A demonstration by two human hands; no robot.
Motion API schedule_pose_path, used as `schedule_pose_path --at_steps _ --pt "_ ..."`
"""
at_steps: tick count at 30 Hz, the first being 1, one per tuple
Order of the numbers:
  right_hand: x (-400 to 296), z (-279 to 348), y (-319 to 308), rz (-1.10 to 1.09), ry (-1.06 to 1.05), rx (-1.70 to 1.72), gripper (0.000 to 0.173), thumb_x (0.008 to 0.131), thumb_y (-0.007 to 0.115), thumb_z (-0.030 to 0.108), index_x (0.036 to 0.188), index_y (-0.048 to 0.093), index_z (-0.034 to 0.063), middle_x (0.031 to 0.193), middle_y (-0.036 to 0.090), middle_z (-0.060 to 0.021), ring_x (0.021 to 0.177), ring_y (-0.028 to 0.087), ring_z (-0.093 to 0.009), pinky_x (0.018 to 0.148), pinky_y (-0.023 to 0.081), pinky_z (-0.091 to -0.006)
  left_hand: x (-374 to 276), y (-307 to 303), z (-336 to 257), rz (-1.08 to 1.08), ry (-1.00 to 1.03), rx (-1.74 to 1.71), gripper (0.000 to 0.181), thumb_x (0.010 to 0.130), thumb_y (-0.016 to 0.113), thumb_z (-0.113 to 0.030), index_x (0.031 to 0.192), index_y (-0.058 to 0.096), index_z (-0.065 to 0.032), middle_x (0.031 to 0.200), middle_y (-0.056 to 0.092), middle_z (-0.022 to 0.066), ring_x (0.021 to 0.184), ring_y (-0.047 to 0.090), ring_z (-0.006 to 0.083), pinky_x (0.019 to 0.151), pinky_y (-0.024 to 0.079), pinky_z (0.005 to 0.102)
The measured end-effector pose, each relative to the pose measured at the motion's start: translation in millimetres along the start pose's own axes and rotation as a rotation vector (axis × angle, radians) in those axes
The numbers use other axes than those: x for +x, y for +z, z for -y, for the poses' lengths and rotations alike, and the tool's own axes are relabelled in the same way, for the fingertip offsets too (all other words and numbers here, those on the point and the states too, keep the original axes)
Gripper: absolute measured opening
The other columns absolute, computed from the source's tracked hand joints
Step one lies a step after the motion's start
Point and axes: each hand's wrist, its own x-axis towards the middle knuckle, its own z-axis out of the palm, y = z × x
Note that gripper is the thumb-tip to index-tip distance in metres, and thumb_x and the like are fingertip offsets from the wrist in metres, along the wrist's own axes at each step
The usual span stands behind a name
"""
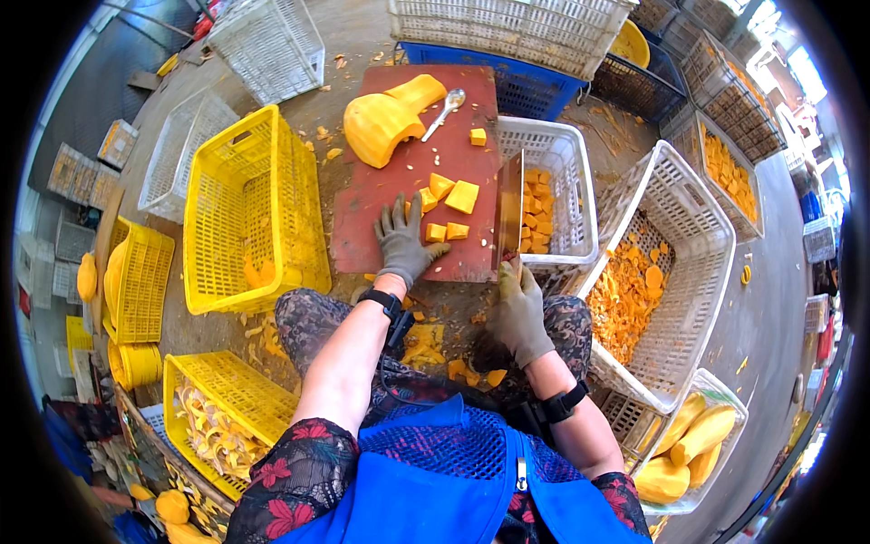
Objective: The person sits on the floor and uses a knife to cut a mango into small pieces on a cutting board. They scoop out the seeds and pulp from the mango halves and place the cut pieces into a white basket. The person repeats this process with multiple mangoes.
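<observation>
My left hand (pixel 401 241), in a grey glove, rests with spread fingers on the red cutting board (pixel 387 204), its fingertips beside several pumpkin chunks (pixel 462 196). In my right hand (pixel 520 309), also gloved, is the handle of a cleaver (pixel 511 204); its broad blade stands on edge at the board's right side. A peeled, hollowed pumpkin piece (pixel 377 129) and a metal spoon (pixel 445 112) lie at the far end of the board, near a single pumpkin cube (pixel 478 137). Pumpkin seeds are scattered about. Right of the blade, a white crate (pixel 590 197) holds cubes.
A yellow crate (pixel 299 197) with a few orange pieces stands at left. At right, a white crate (pixel 707 299) holds pumpkin scraps, and another (pixel 731 469) holds whole peeled pumpkins (pixel 703 433). Stacked crates (pixel 510 27) stand beyond the board. Peelings (pixel 421 343) litter the floor before me.
</observation>
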Motion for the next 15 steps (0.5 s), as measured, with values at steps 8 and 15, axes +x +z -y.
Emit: schedule_pose_path --at_steps 8,15 --pt "34.5 16.8 -14.1 -0.063 0.246 0.273 0.026 0.095 0.052 0.036 0.095 0.048 0.0109 0.063 0.049 -0.0019 0.042 0.045 -0.011 0.035 0.036 -0.0270 34.6 15.4 -45.8 -0.015 0.137 0.038 0.099 0.065 0.073 -0.059 0.146 0.030 -0.0226 0.147 0.027 0.0150 0.135 0.021 0.0437 0.106 0.019 0.0605" --pt "42.5 34.9 -10.5 -0.234 0.524 0.585 0.026 0.095 0.052 0.036 0.100 0.047 0.0109 0.064 0.050 -0.0027 0.042 0.048 -0.013 0.035 0.041 -0.0280 67.8 37.4 -85.7 -0.103 0.172 0.017 0.091 0.071 0.069 -0.058 0.145 0.033 -0.0193 0.148 0.026 0.0176 0.136 0.019 0.0435 0.108 0.020 0.0576"
